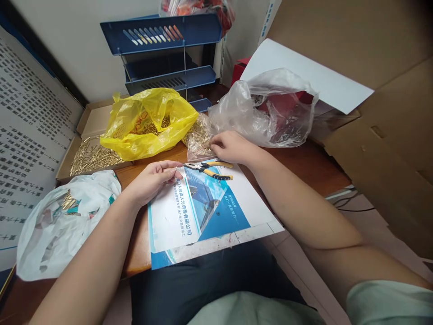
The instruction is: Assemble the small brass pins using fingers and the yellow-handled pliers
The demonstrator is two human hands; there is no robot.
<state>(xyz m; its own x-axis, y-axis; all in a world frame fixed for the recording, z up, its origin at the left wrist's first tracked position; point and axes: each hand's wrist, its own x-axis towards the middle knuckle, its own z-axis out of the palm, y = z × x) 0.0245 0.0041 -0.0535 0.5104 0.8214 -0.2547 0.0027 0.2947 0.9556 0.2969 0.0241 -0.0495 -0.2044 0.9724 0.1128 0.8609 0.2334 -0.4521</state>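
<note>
Pinching what seems a thin pin (pixel 176 169), left hand (pixel 152 180) holds steady; right hand (pixel 230 146) fingers grasp the clear bag (pixel 198 137) near the pliers (pixel 211 169).

At the top centre of the frame I see a blue stacked letter tray (pixel 169 49) against the wall. Below it, a yellow plastic bag (pixel 149 122) sits partly over an open cardboard box (pixel 88 118) full of small brass pieces. In the lower left lies a white plastic bag (pixel 57 225) on the bench (pixel 304 162). Large brown cardboard sheets (pixel 389 90) fill the right side, with a white sheet (pixel 304 72) leaning on them. A board with printed text (pixel 27 135) stands at the left edge.
</note>
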